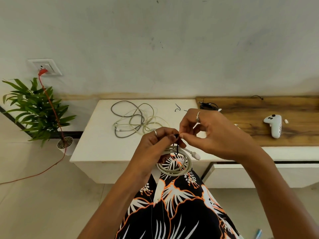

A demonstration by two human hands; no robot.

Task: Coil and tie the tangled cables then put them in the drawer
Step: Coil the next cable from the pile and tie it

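A white cable coil hangs below my hands, over the front edge of the white table. A black tie loops around the coil's top. My left hand holds the coil and pinches the tie's upper end. My right hand pinches the same tie end from the right, fingertip to fingertip with the left. The coil's white plug sticks out to the right. A tangle of grey and pale cables lies on the table behind. The drawer sits slightly ajar under the wooden top.
Loose black ties lie at the table's back. A black cable bundle and a white controller rest on the wooden top. A potted plant and a red cord from the wall socket stand at left.
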